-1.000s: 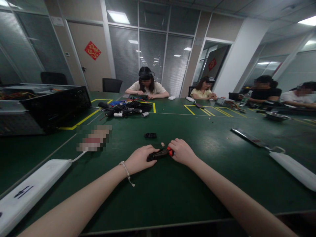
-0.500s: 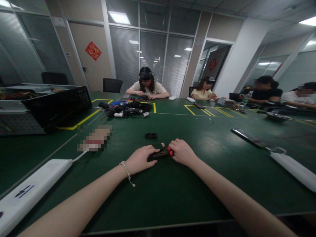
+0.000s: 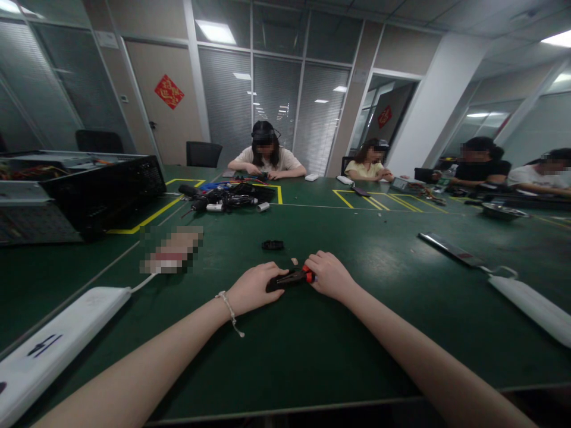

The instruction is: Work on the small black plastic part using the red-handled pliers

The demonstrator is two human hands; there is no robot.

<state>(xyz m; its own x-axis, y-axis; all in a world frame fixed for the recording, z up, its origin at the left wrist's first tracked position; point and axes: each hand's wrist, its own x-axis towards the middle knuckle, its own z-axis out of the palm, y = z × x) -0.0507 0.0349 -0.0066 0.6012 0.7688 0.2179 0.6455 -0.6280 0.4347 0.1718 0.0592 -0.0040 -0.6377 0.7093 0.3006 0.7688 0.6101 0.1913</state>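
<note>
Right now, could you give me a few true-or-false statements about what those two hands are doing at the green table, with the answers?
1. The left hand and right hand both grip one black-and-red object. True.
2. The left wrist wears a bracelet. True.
3. The small black part lies in the right hand. False: it lies on the green table, beyond both hands.
4. The white power strip sits on top of the black computer case. False: it lies on the table, nearer than the case.
</note>
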